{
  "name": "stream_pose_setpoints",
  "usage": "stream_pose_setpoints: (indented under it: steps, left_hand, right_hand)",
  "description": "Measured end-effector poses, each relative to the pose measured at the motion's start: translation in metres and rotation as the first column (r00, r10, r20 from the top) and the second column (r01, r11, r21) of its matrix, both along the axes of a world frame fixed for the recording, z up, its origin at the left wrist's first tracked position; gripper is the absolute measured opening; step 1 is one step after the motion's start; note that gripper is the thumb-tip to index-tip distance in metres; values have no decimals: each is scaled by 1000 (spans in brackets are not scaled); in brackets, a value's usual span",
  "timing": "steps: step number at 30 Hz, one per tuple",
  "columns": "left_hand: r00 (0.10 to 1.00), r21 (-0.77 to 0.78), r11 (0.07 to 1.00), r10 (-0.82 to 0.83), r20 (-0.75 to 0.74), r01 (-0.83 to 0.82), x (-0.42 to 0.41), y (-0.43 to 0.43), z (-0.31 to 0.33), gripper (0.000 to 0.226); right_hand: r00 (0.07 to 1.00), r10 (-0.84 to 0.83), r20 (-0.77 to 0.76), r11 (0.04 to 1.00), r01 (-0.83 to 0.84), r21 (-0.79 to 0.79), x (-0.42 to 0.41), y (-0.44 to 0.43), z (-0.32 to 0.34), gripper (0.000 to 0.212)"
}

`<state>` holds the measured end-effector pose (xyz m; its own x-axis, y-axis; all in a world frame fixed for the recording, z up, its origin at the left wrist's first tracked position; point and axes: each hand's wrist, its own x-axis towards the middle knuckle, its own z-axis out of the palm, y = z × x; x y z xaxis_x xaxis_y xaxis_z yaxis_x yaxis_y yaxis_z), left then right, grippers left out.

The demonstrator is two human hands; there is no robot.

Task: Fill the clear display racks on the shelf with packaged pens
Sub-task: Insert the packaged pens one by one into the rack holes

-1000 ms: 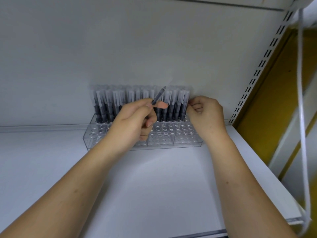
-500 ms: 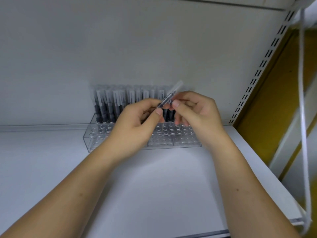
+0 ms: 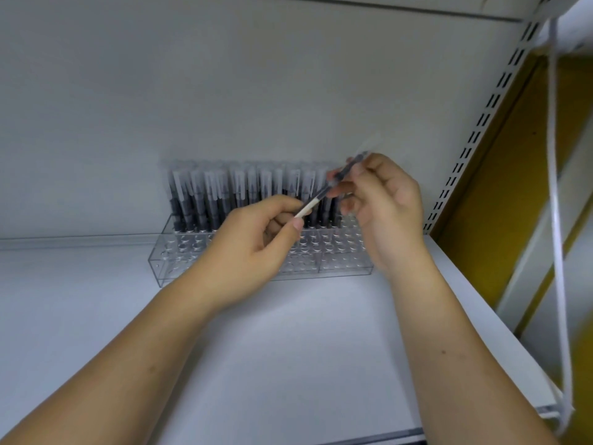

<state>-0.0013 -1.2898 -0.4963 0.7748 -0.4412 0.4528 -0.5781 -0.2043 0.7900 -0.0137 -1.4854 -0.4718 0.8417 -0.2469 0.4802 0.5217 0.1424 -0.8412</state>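
Two hands (image 3: 253,248) (image 3: 385,213) pinch pen (image 3: 324,191) near right rack (image 3: 346,265) end.

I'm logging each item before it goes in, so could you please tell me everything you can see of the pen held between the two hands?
The pen is slim, with a white lower end and a dark upper barrel, seemingly inside a clear plastic sleeve that blurs past its top. It slants up to the right, in front of the clear rack. The left hand pinches its white end; the right hand pinches its dark part.
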Motion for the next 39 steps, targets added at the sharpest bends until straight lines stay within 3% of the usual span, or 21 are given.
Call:
stream_pose_setpoints:
  steps: [4, 7, 10, 16, 29, 39]
  left_hand:
    - [989, 183, 980, 50, 140, -76, 3, 7, -2, 19]
    - [965, 335, 931, 55, 258, -143, 5, 11, -2, 28]
    - [952, 407, 900, 30, 306, -159, 5, 13, -1, 33]
    - [950, 428, 886, 39, 310, -176, 5, 14, -1, 36]
    - [957, 379, 910, 56, 285, -167, 8, 13, -3, 35]
    - [959, 373, 913, 58, 277, -163, 7, 14, -2, 36]
  right_hand:
    - [975, -221, 21, 968, 216, 130, 0, -17, 3, 12]
    - [886, -461, 45, 885, 463, -47, 3, -23, 0, 11]
    - [817, -563, 124, 788, 576, -219, 8, -24, -8, 13]
    - [824, -555, 109, 738, 549, -393, 16, -25, -18, 10]
    - [864, -503, 30, 690, 422, -587, 24, -26, -31, 9]
    - [836, -546, -58, 669, 393, -631, 20, -28, -31, 9]
